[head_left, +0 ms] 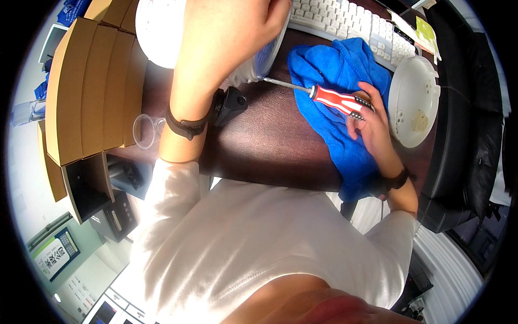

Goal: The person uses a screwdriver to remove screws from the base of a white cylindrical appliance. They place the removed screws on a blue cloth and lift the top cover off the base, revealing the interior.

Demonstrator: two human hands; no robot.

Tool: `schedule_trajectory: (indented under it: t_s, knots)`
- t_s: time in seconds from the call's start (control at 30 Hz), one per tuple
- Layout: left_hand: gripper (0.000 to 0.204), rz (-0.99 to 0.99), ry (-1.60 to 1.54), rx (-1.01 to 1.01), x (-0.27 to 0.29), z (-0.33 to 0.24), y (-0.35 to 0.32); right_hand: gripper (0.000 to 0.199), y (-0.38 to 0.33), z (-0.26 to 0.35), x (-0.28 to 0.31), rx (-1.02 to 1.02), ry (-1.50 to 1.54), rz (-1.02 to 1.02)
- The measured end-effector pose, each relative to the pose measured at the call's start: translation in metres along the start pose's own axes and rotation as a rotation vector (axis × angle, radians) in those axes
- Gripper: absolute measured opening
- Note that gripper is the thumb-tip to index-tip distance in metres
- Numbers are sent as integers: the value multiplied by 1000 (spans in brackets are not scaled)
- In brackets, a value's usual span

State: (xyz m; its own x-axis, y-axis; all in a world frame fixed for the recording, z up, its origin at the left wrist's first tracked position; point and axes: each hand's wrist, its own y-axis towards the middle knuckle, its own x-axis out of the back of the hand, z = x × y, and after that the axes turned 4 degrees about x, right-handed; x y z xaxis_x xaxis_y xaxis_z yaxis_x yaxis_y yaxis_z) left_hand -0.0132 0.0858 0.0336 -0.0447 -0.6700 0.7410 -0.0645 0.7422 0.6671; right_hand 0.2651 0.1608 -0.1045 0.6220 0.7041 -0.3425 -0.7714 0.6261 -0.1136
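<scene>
My right hand (372, 121) holds a screwdriver (337, 101) by the end of its red, white and black handle, fingers bent around it. The metal shaft points left, and its tip meets the lower edge of a white round appliance (249, 73) with a clear rim. Over that appliance lies my left hand (243, 24), seemingly gripping it with curled fingers; most fingertips are cut off by the top edge. A blue cloth (318, 70) lies crumpled beneath the screwdriver and right hand. Beside that hand is a white round cover (413, 102), its hollow side showing.
A white keyboard (340, 19) lies at the far side of the dark wooden table (270, 146). Brown cardboard boxes (91, 92) stand at the left, near a clear plastic cup (144, 131). A white disc (159, 32) sits beside my left forearm. Black seating (458, 124) borders the right.
</scene>
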Motion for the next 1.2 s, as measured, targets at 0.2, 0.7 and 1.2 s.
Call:
schedule_trajectory:
  t_s: [0.2,0.7,1.2]
  knots:
    - [20,41,-13,27,8,-7,2,45,2,1,-2,-89,8,-48]
    - [21,9,21,4,0,0,0,51,-4,4,-12,54,-82,-117]
    - [21,12,20,6,0,-1,0,49,-2,-2,-3,-9,-30,-107]
